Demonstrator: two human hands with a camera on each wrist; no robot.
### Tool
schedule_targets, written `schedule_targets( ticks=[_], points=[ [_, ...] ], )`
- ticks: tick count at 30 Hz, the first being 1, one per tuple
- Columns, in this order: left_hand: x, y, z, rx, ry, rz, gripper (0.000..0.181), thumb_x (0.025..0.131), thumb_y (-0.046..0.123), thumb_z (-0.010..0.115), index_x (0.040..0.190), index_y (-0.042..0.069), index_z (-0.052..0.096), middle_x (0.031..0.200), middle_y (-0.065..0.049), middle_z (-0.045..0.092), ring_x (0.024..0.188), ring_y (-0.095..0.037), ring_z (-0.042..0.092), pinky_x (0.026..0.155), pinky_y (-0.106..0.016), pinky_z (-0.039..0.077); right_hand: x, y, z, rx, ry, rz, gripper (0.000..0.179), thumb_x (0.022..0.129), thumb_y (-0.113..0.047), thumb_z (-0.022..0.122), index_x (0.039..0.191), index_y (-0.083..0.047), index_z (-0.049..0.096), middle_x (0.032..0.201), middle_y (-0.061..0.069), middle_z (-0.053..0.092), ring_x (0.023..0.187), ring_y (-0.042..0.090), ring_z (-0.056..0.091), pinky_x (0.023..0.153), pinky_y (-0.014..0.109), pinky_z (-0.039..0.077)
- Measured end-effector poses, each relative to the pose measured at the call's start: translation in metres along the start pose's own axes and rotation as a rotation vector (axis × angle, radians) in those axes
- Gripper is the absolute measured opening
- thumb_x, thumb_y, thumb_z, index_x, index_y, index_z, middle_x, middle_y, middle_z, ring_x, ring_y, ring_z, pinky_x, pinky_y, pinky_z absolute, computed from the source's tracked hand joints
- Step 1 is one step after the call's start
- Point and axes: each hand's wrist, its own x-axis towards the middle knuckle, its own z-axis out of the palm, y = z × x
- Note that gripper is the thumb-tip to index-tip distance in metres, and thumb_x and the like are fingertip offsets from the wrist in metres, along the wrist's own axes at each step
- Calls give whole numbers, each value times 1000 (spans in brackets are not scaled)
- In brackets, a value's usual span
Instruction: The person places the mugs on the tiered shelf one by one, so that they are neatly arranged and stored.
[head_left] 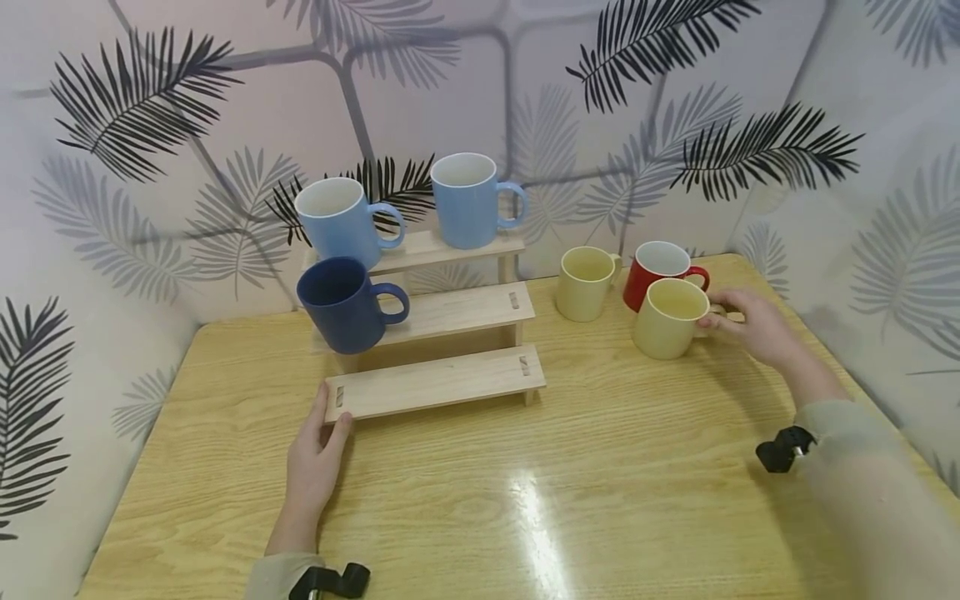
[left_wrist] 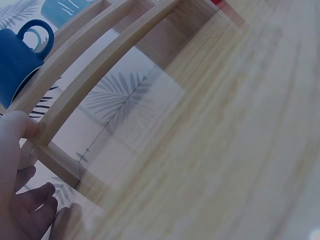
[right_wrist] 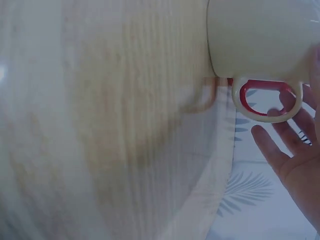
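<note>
My left hand grips the front left corner of a three-step wooden rack; in the left wrist view its thumb lies on the lowest board. On the middle step's left end stands a dark blue mug, and two light blue mugs are on the top step. At the right, my right hand holds a pale yellow mug by its handle side. In the right wrist view the fingers are by the mug's handle, some of them behind it. Whether this mug touches the table is unclear.
Behind the held mug stands a red mug with a white inside. Another pale yellow mug is between it and the rack. A patterned cloth wall borders the wooden table at the back and sides.
</note>
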Motion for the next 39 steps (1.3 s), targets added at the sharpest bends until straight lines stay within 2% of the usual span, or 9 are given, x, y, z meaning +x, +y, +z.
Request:
schedule_targets(
  ticks=[4, 7, 10, 15, 20, 23, 25, 32, 39],
  points=[
    [1, -1, 0, 8, 0, -5, 66, 99, 43, 48, 154, 20, 18, 155, -8, 24, 140, -29, 25, 111, -45, 27, -8, -4, 9, -3, 69, 17, 33, 93, -20, 64, 115, 4, 61, 111, 25, 62, 101, 36, 57, 82, 50, 46],
    [3, -1, 0, 11, 2, -5, 67, 99, 43, 48, 154, 20, 19, 155, -9, 24, 140, -30, 26, 111, -45, 27, -13, -4, 18, 28, 147, 28, 27, 94, -16, 62, 112, 4, 62, 106, 23, 64, 92, 17, 59, 76, 29, 48],
    [4, -1, 0, 14, 2, -3, 67, 99, 43, 48, 154, 20, 18, 155, -10, 24, 140, -30, 26, 111, -45, 27, -18, -4, 26, 137, 198, 80, 28, 96, -17, 60, 112, 5, 60, 98, 14, 65, 82, 3, 57, 67, 15, 47],
    [4, -1, 1, 13, 2, 0, 66, 99, 42, 48, 154, 21, 18, 155, -9, 24, 140, -30, 25, 111, -45, 27, -24, -6, 38, 459, 201, 131, 28, 98, -13, 54, 116, 8, 52, 93, -4, 60, 85, 4, 56, 66, 24, 57],
    [4, -1, 0, 8, 1, -5, 66, 99, 43, 48, 154, 21, 18, 155, -9, 24, 140, -30, 24, 112, -46, 26, -25, -9, 47, 756, 177, 85, 14, 97, -7, 52, 110, 0, 50, 94, 4, 55, 86, 10, 54, 70, 32, 58],
    [4, -1, 0, 10, -2, -6, 66, 99, 43, 47, 154, 21, 18, 155, -9, 23, 141, -30, 24, 112, -46, 26, -27, -11, 50, 841, 173, 68, 11, 98, -6, 52, 108, -3, 49, 92, 7, 53, 85, 12, 52, 71, 33, 58],
    [3, -1, -1, 9, -7, -2, 66, 99, 43, 47, 154, 21, 18, 155, -8, 23, 140, -30, 24, 112, -46, 26, -31, -14, 52, 819, 184, 67, 11, 98, -7, 51, 108, -3, 49, 90, 7, 52, 83, 12, 51, 70, 32, 58],
    [-3, -4, -10, 12, -31, 6, 66, 99, 43, 47, 154, 22, 17, 156, -8, 23, 141, -30, 23, 112, -47, 25, -52, -29, 66, 538, 257, 63, 23, 100, -12, 50, 113, 7, 45, 81, 7, 56, 72, 8, 53, 63, 21, 55],
    [-9, -5, -17, 2, -60, 15, 65, 100, 43, 47, 154, 22, 17, 156, -6, 22, 141, -29, 22, 112, -46, 25, -71, -51, 86, 702, 279, 59, 21, 100, -11, 49, 111, 6, 41, 92, 5, 60, 83, 12, 61, 69, 31, 58]
  ],
)
